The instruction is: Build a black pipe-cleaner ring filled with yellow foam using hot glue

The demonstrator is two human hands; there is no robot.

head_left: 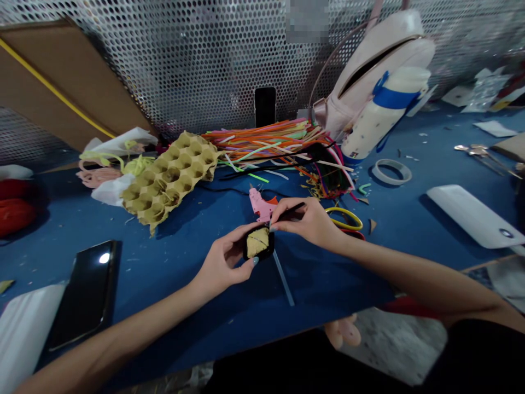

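Note:
My left hand (229,260) is closed around a small black square piece (271,249), with thumb and fingers on its edges. A crumpled tan piece (258,241), like egg-carton pulp, fills its middle with a dark line across it. My right hand (309,224) pinches a thin black strip (293,210) at the upper right edge of the black piece; its exact kind is unclear. Just behind the hands lies a pink glue gun (260,205). A translucent glue stick (284,279) rests on the blue table below the black piece.
An egg carton (172,175) lies at back left, beside a pile of coloured pipe cleaners (270,139). Yellow-handled scissors (346,218) are right of my right hand. Around stand or lie a bottle (381,115), a tape roll (391,172), a phone (86,293) and a white device (471,213).

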